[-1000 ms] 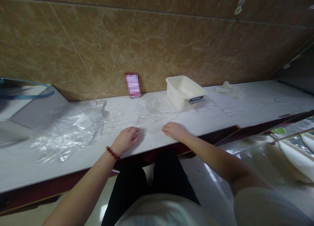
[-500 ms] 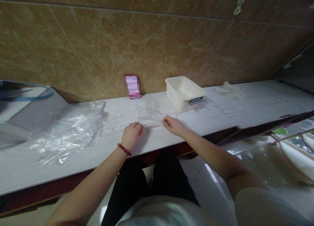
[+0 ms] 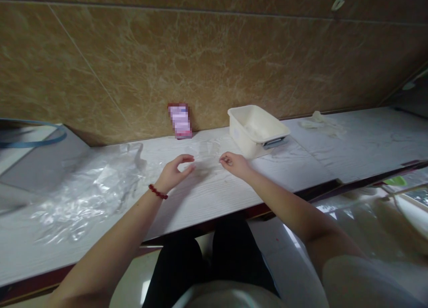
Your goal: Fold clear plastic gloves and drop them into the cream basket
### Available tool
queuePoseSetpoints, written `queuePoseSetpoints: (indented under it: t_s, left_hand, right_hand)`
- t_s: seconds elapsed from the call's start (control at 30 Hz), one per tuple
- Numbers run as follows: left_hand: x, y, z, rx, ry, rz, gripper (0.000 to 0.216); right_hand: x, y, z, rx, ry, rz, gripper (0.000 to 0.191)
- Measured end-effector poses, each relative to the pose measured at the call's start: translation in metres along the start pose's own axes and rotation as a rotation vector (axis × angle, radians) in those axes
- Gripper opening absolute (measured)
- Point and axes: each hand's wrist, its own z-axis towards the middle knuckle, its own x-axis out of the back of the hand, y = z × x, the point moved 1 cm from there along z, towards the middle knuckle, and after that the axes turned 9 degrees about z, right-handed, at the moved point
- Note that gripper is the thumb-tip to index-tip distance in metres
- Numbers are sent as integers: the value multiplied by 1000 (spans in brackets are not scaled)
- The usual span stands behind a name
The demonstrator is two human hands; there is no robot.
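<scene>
L hand is showing thumb & fingers spread apart in head view, just beside a clear plastic piece that's lying on the white counter btwn & just beyond both hands' fingertips. R hand is curling its fingers together at the plastic's R edge, can't tell if pinching it. Cream bin is standing just behind R hand, crumpled plastic heap is lying L of L hand.

- Left hand: thumb and fingers parted in a curve.
- Right hand: fingers curled inward.
- Left forearm slanting inward.
- Right arm bent at the elbow.
</scene>
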Motion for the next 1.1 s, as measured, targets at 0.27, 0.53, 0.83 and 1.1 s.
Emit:
queuePoseSetpoints:
  t_s: [0.27,0.53,0.83,1.1]
  left_hand:
    - [-23,-37,45,311,37,-397,38]
    - [-46,-53,87,526,125,9,33]
    - [-50,-50,103,492,95,325,27]
    - [-52,-62,97,443,167,350,33]
  right_hand:
    - [-1,22,63,-148,54,5,16]
    - [-22,40,101,-336,109,-217,21]
    - [-32,41,102,-323,119,-354,25]
    - [-29,49,99,-317,101,-417,25]
